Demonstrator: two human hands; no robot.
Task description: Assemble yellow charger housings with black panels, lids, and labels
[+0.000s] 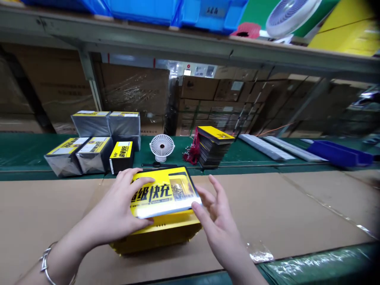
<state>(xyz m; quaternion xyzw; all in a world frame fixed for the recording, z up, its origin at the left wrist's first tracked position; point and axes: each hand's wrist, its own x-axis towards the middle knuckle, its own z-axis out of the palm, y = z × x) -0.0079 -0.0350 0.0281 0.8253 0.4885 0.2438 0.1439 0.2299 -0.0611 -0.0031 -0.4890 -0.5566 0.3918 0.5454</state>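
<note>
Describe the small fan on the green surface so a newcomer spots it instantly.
Find the green surface beyond the brown cardboard. Between the yellow-topped boxes at left and the dark stack beside red cords stands the small fan: white and round, unlike its boxy neighbours.

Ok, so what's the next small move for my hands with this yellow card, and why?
I'd probably square the yellow card with the yellow box beneath it. Its near edge looks angled against the box's, while your left hand spans its left side and your right hand has its thumb at the near right corner.
</note>
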